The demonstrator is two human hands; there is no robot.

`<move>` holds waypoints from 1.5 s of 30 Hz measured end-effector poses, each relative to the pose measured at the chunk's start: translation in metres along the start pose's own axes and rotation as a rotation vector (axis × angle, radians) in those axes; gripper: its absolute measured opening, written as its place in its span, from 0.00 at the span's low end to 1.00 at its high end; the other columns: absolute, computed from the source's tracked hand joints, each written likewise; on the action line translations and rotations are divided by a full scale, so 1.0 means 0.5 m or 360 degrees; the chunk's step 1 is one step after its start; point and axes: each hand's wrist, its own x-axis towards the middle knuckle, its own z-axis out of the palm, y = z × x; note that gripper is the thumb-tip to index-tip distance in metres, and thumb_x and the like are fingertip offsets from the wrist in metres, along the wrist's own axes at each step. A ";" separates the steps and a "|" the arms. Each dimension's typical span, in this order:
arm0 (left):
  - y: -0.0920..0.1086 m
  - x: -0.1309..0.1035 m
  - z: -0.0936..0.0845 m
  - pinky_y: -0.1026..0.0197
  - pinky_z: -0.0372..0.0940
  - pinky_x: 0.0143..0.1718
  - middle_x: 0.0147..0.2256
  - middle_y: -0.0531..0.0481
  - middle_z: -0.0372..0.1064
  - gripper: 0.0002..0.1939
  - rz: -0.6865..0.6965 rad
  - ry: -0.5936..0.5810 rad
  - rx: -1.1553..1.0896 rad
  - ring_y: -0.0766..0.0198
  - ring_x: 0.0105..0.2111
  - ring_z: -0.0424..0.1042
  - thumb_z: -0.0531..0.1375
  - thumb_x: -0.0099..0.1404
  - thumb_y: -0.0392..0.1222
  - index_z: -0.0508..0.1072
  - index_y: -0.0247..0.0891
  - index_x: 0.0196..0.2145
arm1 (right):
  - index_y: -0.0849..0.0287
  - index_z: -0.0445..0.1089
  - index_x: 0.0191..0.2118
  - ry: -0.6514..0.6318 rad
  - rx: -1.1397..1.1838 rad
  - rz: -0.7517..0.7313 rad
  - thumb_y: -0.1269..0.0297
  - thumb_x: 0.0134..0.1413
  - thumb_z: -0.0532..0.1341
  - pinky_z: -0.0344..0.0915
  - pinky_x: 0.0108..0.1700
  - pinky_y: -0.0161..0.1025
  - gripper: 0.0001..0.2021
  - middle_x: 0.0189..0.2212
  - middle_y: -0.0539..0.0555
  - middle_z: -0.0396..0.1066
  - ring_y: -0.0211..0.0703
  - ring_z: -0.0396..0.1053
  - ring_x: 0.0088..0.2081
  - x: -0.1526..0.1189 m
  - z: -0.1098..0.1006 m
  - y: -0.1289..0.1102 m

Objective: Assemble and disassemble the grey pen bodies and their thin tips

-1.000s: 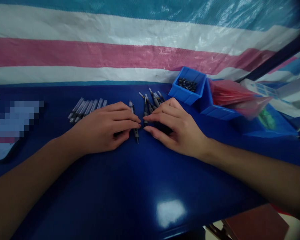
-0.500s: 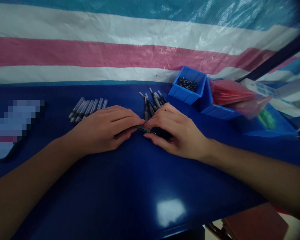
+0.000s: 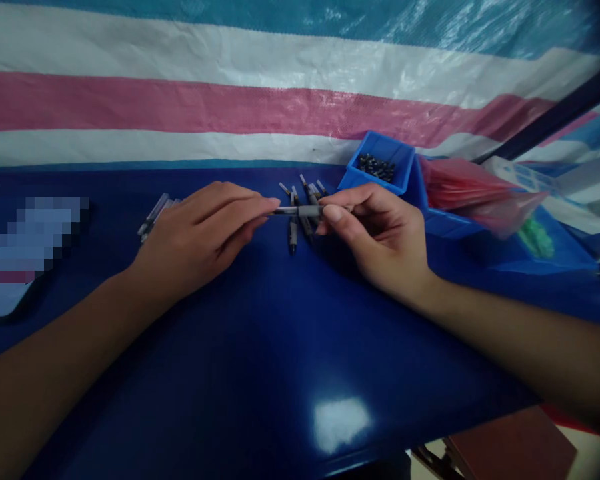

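Note:
A slim pen (image 3: 307,212) with a grey grip section is held level between my two hands, above the table. My left hand (image 3: 205,230) pinches its left end between thumb and fingers, and my right hand (image 3: 387,233) pinches the right end. Both tips of the pen are hidden by my fingers. Just behind and below it lie several dark pen parts (image 3: 293,237) with grey grips and thin pale refill ends pointing away from me. Several clear tubes (image 3: 156,210), perhaps pen barrels, lie behind my left hand, which partly covers them.
A blue bin (image 3: 377,183) holds small black parts. To its right, red plastic bags (image 3: 473,193) fill another blue bin, with a green bag (image 3: 536,237) beyond. A pixelated flat object (image 3: 25,260) lies at the left on the blue table (image 3: 240,373). Striped sheeting (image 3: 180,110) hangs behind.
Both hands have moved away from me and up, with the pen between them. My right hand has turned so its thumb faces me, and more of the grey grip shows.

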 end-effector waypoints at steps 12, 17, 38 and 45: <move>-0.001 -0.005 0.001 0.53 0.78 0.48 0.44 0.48 0.85 0.09 -0.0084 -0.0061 0.0042 0.57 0.42 0.84 0.64 0.86 0.42 0.81 0.43 0.60 | 0.52 0.80 0.41 -0.0090 0.0089 0.0107 0.46 0.71 0.77 0.78 0.36 0.41 0.16 0.30 0.49 0.85 0.41 0.78 0.29 0.015 -0.002 0.000; -0.004 -0.005 0.009 0.53 0.74 0.43 0.41 0.47 0.84 0.11 -0.0096 -0.0153 0.0073 0.55 0.39 0.82 0.59 0.88 0.43 0.81 0.41 0.57 | 0.52 0.82 0.41 -0.0051 0.0012 0.0071 0.47 0.71 0.77 0.79 0.35 0.42 0.14 0.32 0.50 0.86 0.43 0.79 0.31 0.012 -0.001 -0.001; -0.008 -0.006 0.007 0.55 0.74 0.42 0.40 0.47 0.83 0.11 -0.0103 -0.0113 0.0033 0.56 0.37 0.80 0.59 0.88 0.42 0.82 0.41 0.57 | 0.51 0.82 0.53 -0.0181 0.0082 0.0036 0.50 0.71 0.78 0.79 0.37 0.41 0.15 0.44 0.54 0.85 0.45 0.82 0.40 0.016 -0.005 0.016; -0.006 -0.006 0.008 0.57 0.71 0.39 0.39 0.47 0.81 0.10 -0.0085 -0.0137 0.0043 0.57 0.36 0.79 0.59 0.88 0.41 0.81 0.38 0.55 | 0.52 0.82 0.45 -0.0136 0.0095 0.0159 0.45 0.78 0.70 0.75 0.32 0.38 0.15 0.33 0.51 0.81 0.40 0.76 0.31 0.017 -0.006 0.017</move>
